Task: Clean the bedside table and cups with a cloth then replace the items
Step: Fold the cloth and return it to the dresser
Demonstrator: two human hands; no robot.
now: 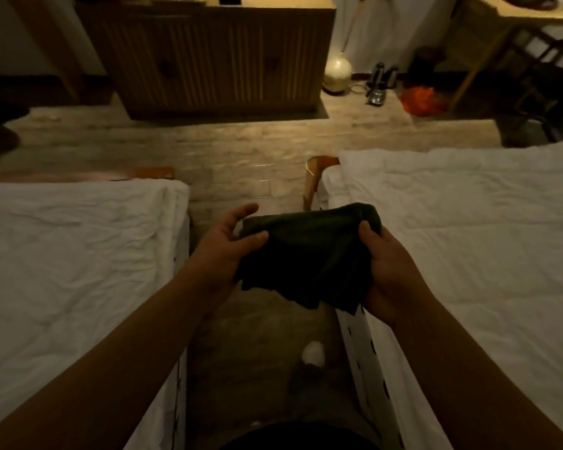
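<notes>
Fingers (255,238) of both hands pinch dark cloth (309,254) between them.

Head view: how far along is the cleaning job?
Nothing looks done: no bedside table or cups are in view. In hand: both hands, left and right, hold the dark cloth between two beds. Left: the wiping and the replacing of the items.
</notes>
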